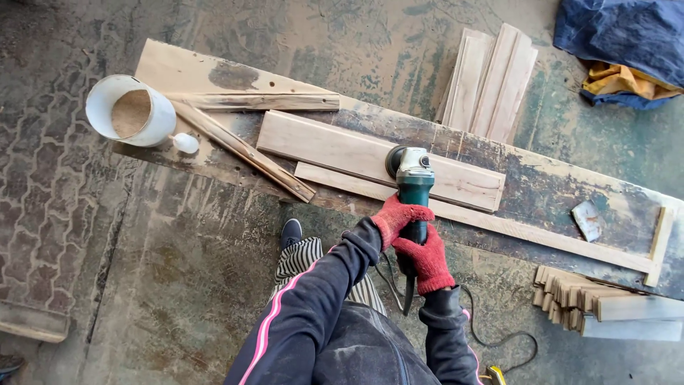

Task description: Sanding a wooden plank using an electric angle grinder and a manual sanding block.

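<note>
A green and grey angle grinder (414, 177) rests its disc on a pale wooden plank (335, 151) that lies on a long worn workbench board (556, 187). Both of my hands wear red gloves and grip the grinder's body. My left hand (397, 217) holds it nearer the head. Just behind it, my right hand (428, 261) is closed on the rear of the handle. The grinder's black cable (499, 344) trails down to the floor on the right. A long thin wooden strip (541, 235) lies along the near side of the plank.
A white bucket of sawdust (131, 111) and a small white knob (186, 142) sit at the board's left end beside loose slats (242, 150). Planks (491, 80) lean behind; a blue tarp (627, 34) is top right. Cut strips (573, 294) are stacked lower right. A grey sanding scrap (588, 219) lies on the board.
</note>
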